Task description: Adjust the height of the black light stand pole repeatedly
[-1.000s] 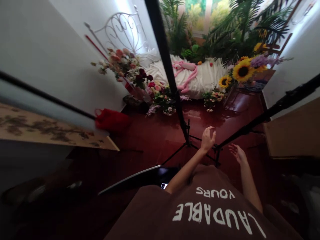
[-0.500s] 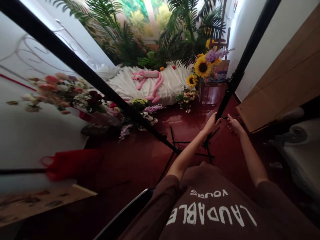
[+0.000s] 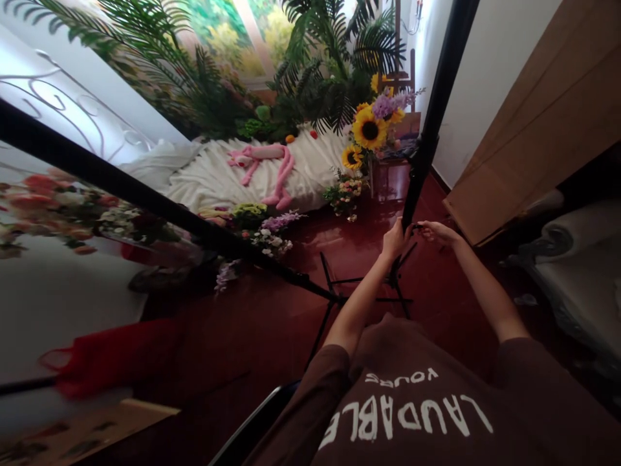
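My left hand [image 3: 394, 241] is wrapped round the lower part of a black light stand [image 3: 429, 123] on the right, just above its legs. Beside it, my right hand [image 3: 438, 233] has its fingers pinched on a small dark knob [image 3: 416, 226] at the side of that pole. A second black stand [image 3: 228, 244] slants across the left of the view. Its spread legs [image 3: 326, 304] rest on the dark red floor near those of the first. The palm of my left hand is hidden.
A white draped platform [image 3: 194, 181] bears a pink plush toy [image 3: 264, 153]. Flowers, sunflowers [image 3: 369, 126] and palm plants [image 3: 334, 39] surround it. Brown boards [image 3: 504, 123] lean on the right beside a wrapped roll [image 3: 567, 236]. A red bag [image 3: 111, 349] lies at the left.
The view has turned slightly right, so the surroundings and both poles shift left in the picture. My hands stay at the same place on the right stand.
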`<state>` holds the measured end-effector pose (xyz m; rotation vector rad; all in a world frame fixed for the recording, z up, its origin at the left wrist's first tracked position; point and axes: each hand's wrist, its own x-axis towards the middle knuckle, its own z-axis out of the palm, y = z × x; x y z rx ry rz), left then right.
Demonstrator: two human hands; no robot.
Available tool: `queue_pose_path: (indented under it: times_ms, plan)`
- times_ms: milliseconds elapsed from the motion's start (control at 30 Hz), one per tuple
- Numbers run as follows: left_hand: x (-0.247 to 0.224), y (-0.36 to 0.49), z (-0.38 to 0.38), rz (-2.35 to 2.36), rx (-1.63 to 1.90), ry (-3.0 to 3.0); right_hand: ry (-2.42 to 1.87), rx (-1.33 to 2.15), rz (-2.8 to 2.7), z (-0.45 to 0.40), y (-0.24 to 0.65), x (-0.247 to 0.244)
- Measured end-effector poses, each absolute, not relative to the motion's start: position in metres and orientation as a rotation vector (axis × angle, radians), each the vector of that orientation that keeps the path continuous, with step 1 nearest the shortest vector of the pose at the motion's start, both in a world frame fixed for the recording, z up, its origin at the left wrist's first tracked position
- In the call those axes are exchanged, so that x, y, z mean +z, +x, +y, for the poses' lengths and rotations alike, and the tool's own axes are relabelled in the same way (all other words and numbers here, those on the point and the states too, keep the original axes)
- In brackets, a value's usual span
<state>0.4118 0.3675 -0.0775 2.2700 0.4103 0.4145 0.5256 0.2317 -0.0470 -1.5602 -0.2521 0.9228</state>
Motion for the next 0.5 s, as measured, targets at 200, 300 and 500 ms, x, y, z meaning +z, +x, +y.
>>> queue_pose_path:
  times_ms: [200,300,500]
  plan:
    - [-0.085,0.415,0.368,0.434,0.438,2.351,-1.728,0.674,-0.706,0.22,0.536,-0.052]
    - [-0.087,0.416,0.368,0.442,0.442,2.367,-1.881,0.294,-0.886,0.216,0.529,-0.06]
    - [-0.089,0.417,0.369,0.426,0.466,2.387,-2.151,-0.289,-1.135,0.207,0.506,-0.063]
